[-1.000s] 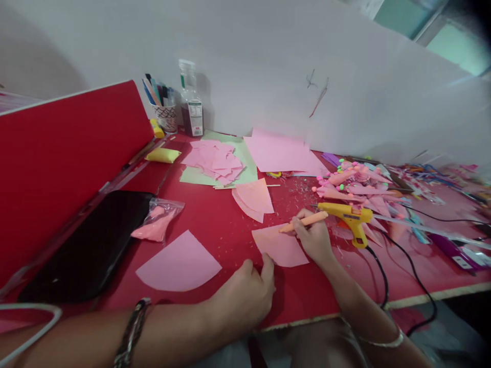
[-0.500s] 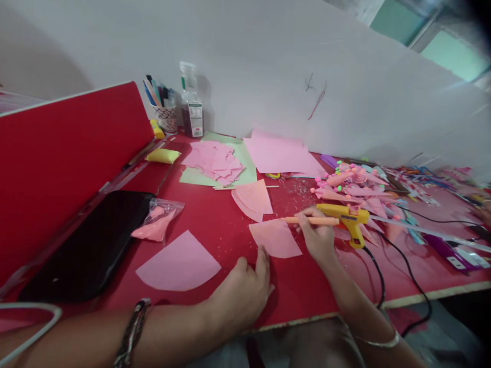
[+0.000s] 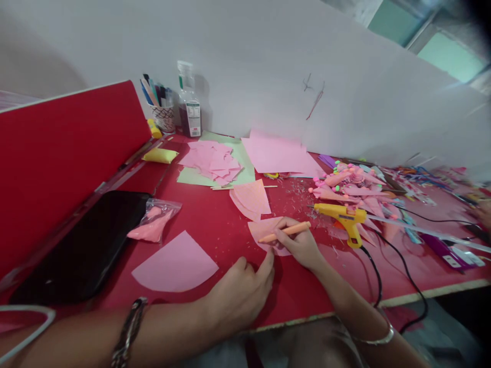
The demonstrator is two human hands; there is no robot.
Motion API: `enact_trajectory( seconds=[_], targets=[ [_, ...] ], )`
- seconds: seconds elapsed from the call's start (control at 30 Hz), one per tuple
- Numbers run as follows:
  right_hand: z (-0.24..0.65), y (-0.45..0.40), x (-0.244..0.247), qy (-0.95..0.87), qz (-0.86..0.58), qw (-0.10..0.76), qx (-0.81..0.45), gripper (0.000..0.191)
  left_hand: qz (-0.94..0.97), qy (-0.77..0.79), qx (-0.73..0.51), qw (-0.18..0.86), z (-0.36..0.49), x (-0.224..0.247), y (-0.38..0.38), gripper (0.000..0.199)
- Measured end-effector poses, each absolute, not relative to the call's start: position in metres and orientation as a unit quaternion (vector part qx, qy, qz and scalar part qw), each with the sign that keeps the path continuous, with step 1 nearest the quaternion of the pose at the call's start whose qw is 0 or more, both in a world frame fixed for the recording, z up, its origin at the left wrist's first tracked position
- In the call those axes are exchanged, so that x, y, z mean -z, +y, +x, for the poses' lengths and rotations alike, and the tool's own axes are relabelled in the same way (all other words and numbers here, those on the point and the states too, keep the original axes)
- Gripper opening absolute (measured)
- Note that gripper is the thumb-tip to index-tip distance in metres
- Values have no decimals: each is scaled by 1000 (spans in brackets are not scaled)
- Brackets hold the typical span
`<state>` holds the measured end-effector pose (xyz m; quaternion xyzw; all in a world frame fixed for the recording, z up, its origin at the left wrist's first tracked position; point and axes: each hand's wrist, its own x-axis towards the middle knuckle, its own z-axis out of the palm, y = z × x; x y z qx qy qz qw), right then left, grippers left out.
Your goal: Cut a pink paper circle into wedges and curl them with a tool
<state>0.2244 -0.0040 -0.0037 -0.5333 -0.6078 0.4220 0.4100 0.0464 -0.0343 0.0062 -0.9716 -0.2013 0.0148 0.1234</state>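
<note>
My right hand (image 3: 301, 248) grips an orange marker pen (image 3: 291, 229), its tip down at a pink paper piece (image 3: 254, 230) on the red table. The hand covers much of that piece's right side. My left hand (image 3: 245, 286) rests just below, index finger stretched out to the paper's lower edge and the other fingers loosely bent; it holds nothing. Above the piece lie overlapping orange-tinted pink paper sectors (image 3: 251, 199). To the left of my left hand is a plain pink paper sector (image 3: 176, 263).
A yellow glue gun (image 3: 345, 217) with a black cable lies right, by a heap of pink paper cones (image 3: 353, 181). Pink scraps (image 3: 213, 158), a glass bottle (image 3: 190, 110) and a pen cup (image 3: 163, 117) stand behind. A black phone-like slab (image 3: 80, 250) and bagged pink material (image 3: 155, 222) lie left.
My right hand has moved left and down with the marker pen, from the paper's right edge onto the paper. The left index finger has shifted slightly right along the lower edge.
</note>
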Motion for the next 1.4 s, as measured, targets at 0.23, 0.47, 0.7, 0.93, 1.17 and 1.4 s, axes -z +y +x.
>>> enact_trajectory(
  seconds=[0.23, 0.47, 0.7, 0.93, 1.17, 1.4],
  targets=[
    [225, -3, 5, -642, -531, 392, -390, 17, -970, -210, -15, 122, 49, -6, -33, 42],
    [231, 1, 4, -601, -563, 432, -366, 17, -970, -209, -36, 118, 50, -10, -33, 42],
    [244, 11, 7, -584, -628, 465, -220, 19, -968, -218, -30, 120, 50, -8, -34, 42],
    [251, 13, 10, -571, -671, 467, -74, 20, -969, -215, -24, 116, 49, -8, -33, 42],
    [238, 3, 4, -566, -599, 513, -241, 20, -966, -233, -22, 110, 48, -7, -35, 43],
    [224, -3, 3, -625, -528, 412, -402, 17, -971, -214, -17, 105, 47, -9, -33, 43]
  ],
)
